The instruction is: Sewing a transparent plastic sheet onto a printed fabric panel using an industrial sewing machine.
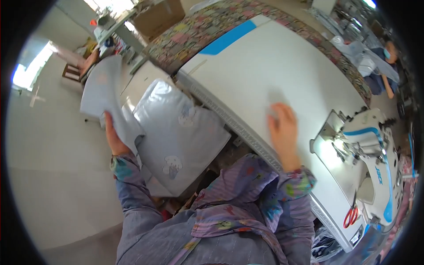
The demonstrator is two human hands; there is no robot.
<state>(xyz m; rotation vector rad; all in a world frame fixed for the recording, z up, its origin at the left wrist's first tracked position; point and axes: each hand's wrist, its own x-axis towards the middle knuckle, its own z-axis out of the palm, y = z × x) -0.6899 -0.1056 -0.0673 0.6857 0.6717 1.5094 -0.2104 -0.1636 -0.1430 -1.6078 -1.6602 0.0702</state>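
Bright daylight scene. Strongest light entered from far left, where window (27, 70) blew out to white glare, and from far top. Pale floor (48, 159) washed out, low contrast. White table (274, 66) evenly lit, faint soft shadow just beyond right hand (282, 130). Small lamp glow on sewing machine (371, 154) bed. Left hand (114, 134) and cloth (104, 95) slightly motion-blurred. Fisheye bent table edge; black vignette ringed frame; rim detail smeared, soft.

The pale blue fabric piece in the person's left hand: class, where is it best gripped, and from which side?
Probably at its lower edge, from below. The fabric piece stands up limp above the left hand, which pinches it there. Its upper part flops free, and the stack of padded pieces crowds its right side.
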